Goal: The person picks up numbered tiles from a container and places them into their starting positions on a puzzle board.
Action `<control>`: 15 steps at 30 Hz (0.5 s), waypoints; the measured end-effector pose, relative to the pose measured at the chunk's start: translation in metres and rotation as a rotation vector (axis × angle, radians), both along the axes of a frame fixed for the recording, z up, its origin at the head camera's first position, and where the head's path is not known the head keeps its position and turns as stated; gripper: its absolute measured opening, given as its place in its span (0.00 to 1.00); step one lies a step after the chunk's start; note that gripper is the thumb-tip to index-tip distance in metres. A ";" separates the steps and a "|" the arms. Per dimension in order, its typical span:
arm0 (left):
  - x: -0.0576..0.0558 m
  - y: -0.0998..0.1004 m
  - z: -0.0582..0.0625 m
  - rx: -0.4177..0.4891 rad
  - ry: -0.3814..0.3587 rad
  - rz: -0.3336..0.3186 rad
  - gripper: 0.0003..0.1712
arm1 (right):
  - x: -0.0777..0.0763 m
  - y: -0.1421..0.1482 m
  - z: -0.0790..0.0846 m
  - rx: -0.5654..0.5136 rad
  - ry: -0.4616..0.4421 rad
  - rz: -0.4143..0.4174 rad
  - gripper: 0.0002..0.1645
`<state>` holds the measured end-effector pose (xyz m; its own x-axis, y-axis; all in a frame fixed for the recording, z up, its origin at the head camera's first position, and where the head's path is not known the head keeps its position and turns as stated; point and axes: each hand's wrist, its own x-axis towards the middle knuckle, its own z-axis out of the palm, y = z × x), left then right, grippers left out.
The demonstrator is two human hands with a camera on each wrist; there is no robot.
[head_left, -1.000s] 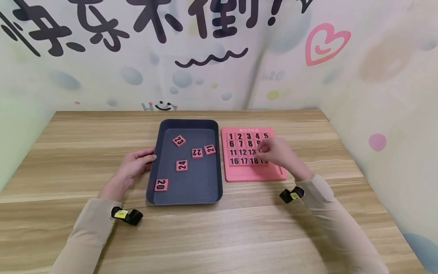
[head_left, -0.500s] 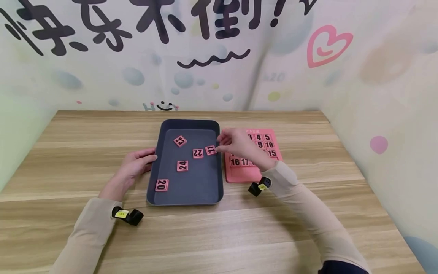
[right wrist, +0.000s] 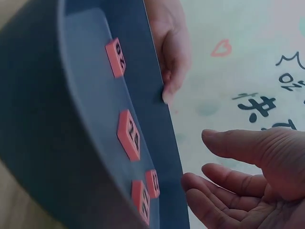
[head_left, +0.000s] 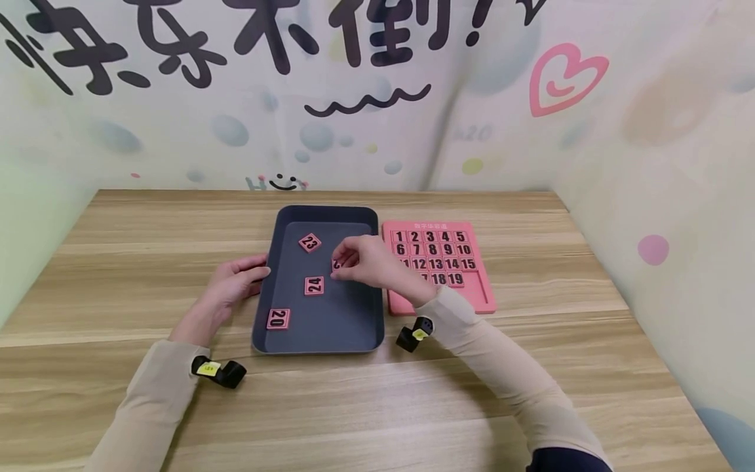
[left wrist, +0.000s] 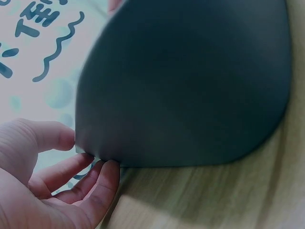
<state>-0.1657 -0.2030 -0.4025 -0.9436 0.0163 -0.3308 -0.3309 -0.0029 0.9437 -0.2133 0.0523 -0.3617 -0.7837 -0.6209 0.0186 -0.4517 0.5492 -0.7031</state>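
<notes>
My left hand (head_left: 238, 282) holds the left edge of the dark tray (head_left: 354, 341), thumb at the rim and fingers against its outer side. Over the tray's right part is my right hand (head_left: 368, 262), its thumb and fingers parted around nothing in the right wrist view. Its fingertips are close to tile 22 (head_left: 336, 265), partly covered in the head view. Pink number tiles 23 (head_left: 309, 242), 24 (head_left: 314, 286) and 20 (head_left: 278, 319) lie in the tray. Tile 21 is out of sight, perhaps behind my right hand.
Right of the tray lies a pink number puzzle board (head_left: 486, 298) with rows of tiles up to 19; my right wrist covers its lower left. The wooden table (head_left: 330, 406) meets a printed wall (head_left: 377, 144) at the back.
My right hand has moved left, from the puzzle board past the tray's right edge to above the tiles. The left hand has stayed at the tray.
</notes>
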 end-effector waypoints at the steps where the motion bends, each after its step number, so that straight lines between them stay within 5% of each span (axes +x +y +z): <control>1: 0.000 0.000 0.000 -0.001 0.000 0.001 0.31 | 0.002 -0.002 0.000 0.002 0.006 0.013 0.17; 15: 0.001 0.000 0.000 -0.011 0.008 -0.010 0.31 | 0.027 -0.037 -0.011 -0.004 -0.028 0.168 0.19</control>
<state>-0.1651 -0.2030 -0.4024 -0.9461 0.0222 -0.3232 -0.3230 0.0108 0.9463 -0.1863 0.0153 -0.3726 -0.6693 -0.7430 0.0010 -0.5171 0.4648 -0.7187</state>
